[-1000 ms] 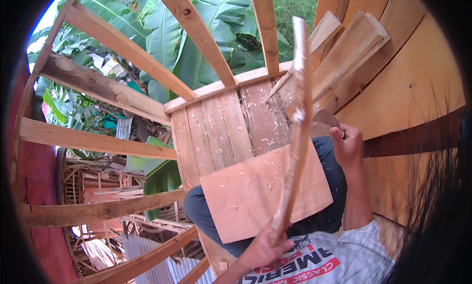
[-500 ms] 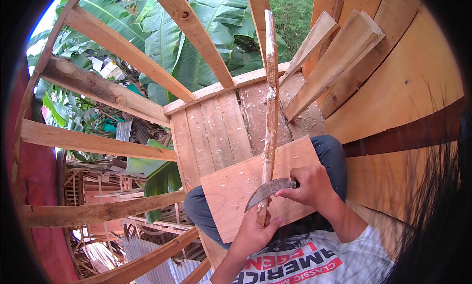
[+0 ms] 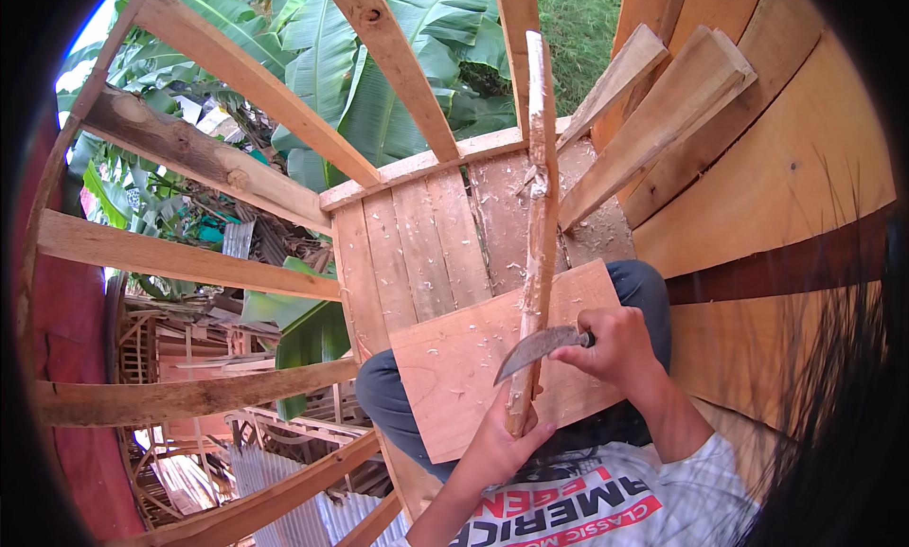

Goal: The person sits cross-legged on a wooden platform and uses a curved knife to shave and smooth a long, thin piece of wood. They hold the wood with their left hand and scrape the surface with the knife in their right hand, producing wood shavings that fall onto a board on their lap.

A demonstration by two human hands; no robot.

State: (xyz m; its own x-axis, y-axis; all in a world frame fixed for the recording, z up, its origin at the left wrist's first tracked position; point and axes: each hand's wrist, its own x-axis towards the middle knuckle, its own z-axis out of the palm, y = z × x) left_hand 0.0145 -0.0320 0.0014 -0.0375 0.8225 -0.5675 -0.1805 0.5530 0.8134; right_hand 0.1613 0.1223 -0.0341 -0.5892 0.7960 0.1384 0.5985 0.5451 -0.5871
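Note:
My left hand grips the near end of a long, rough wooden stick that points away from me over a flat plywood board lying across my lap. My right hand is closed on the handle of a curved-bladed knife, whose blade rests across the stick just above my left hand. A shaved patch with curled wood fibres shows partway up the stick.
Wood shavings lie on the plank platform in front of my knees. Slanted timber rails frame the left and far side; loose planks lean at the right against a curved wooden wall. Banana leaves and roofs lie below.
The stick has swung from leaning right to pointing straight ahead. My right hand came down from the far right and now sets the knife blade across the stick near my left hand.

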